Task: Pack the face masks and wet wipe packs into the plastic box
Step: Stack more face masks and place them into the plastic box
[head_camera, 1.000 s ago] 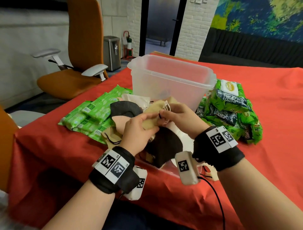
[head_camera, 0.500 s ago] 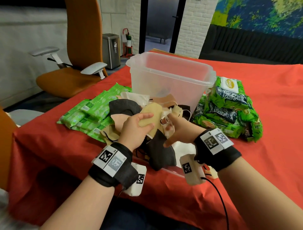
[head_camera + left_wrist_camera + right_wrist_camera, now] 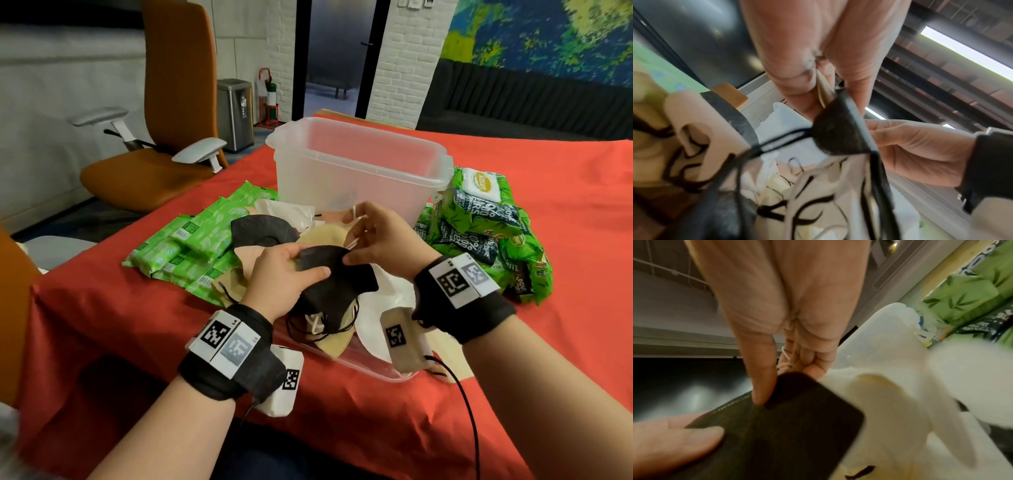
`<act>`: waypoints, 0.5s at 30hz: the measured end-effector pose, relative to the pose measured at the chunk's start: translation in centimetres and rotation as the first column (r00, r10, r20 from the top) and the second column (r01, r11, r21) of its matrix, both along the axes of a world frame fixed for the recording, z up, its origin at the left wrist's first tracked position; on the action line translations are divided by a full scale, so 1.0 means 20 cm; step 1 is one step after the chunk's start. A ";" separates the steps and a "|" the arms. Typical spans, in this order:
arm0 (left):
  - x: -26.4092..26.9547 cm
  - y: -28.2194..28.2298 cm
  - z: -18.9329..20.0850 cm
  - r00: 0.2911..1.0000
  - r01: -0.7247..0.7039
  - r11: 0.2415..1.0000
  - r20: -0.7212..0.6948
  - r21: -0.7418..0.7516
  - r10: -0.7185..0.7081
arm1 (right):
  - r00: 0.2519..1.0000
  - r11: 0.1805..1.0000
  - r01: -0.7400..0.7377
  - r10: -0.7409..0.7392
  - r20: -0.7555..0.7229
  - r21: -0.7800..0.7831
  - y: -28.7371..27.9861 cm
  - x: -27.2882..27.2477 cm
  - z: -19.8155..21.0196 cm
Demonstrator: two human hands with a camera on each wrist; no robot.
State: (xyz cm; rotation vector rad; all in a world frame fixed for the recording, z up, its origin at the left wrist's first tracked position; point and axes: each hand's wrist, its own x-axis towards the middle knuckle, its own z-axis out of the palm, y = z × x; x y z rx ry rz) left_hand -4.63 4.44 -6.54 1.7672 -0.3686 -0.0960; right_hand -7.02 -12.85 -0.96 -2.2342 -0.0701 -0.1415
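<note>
Black fabric first, head view: a black face mask (image 3: pixel 334 277) is held up between both hands above the pile of masks (image 3: pixel 274 233) on the red tablecloth (image 3: pixel 565 212). Left hand (image 3: pixel 284 277) grips the mask's left side w/ thumb on top and fingers curled under, plus a beige mask (image 3: pixel 323 236) behind it. Right hand (image 3: pixel 380 240) pinches the black mask's top right edge btwn thumb and forefinger; a white ear loop (image 3: pixel 354 236) runs through its other fingers. Black ear loops (image 3: pixel 322 325) dangle below. Clear plastic box (image 3: pixel 356 171) stands just behind the hands, open; cannot tell what's inside. Light green wipe packs (image 3: pixel 191 246) lie left of the pile, dark green wipe packs (image 3: pixel 486 233) stacked right of the box. Orange chair (image 3: pixel 164 137) and steel bin (image 3: pixel 234 113) in back.

Left wrist view: left hand (image 3: pixel 818 56) fingers clamped together on the black mask (image 3: pixel 834 129) w/ a beige edge tucked in; right hand (image 3: pixel 920 154) touches the mask's far edge. Loose masks and black loops below, blurred.

Right wrist view: right hand (image 3: pixel 781 321) thumb presses on the black mask (image 3: pixel 787 426), fingers curled round white cord. Left thumb (image 3: pixel 678 443) lies on the mask's lower left. White masks (image 3: pixel 890 410) and box rim (image 3: pixel 879 331) to the right, green pack (image 3: pixel 972 296) beyond
</note>
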 end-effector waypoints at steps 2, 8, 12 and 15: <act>0.00 0.00 0.00 0.999 0.001 1.000 0.036 0.019 -0.002 | 0.999 0.999 0.018 -0.019 0.038 0.045 0.01 0.02 -0.02; 0.04 0.03 -0.03 0.986 -0.086 0.994 0.137 -0.068 0.095 | 0.945 0.962 0.227 -0.256 0.202 0.155 -0.08 0.05 0.01; 0.05 0.04 -0.03 0.981 -0.147 0.988 0.123 -0.050 0.152 | 0.919 0.923 0.113 -0.238 0.314 0.368 -0.06 0.02 0.13; 0.06 0.02 -0.04 0.980 -0.197 0.980 0.040 0.012 0.196 | 0.909 0.907 -0.043 -0.139 0.394 0.419 0.02 -0.01 0.19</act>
